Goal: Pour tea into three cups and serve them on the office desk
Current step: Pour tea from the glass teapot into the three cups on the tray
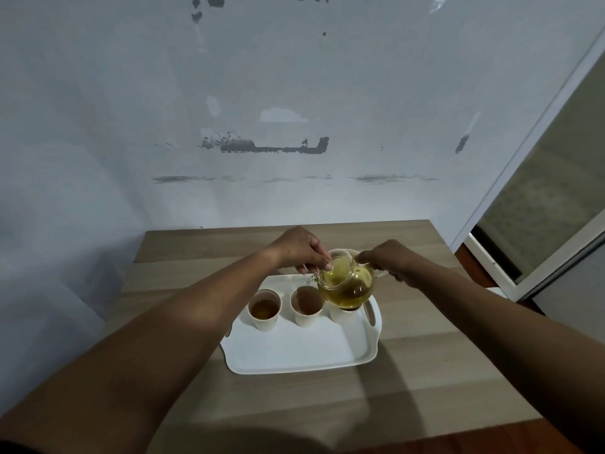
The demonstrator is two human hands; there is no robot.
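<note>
— On the white tray (294,352) in the middle of the wooden bench (425,388), what stands there?

— Three pale cups in a row along its far half. The left cup (264,310) has amber tea in it. The middle cup (307,306) looks brown inside, but I cannot tell whether that is tea or only shadow. The right cup (343,315) is mostly hidden under the teapot.

— And the teapot?

— A round glass teapot (347,285), held in the air above the right end of the row, tilted with its spout toward the middle cup. It is well filled with yellow-green tea, and darker leaves seem to sit low in it.

— How are the hands placed?

— The right hand (391,260) has its fingers closed on the handle at the pot's right side. The left hand (299,247) reaches in from the left, its fingers (328,264) pinched together and touching the rim at the pot's mouth; a thin clear part seems to hang below them, too faint to name.

— Anything else around?

— A scuffed white wall (262,142) behind the bench, and a window frame (530,198) at the right.
</note>
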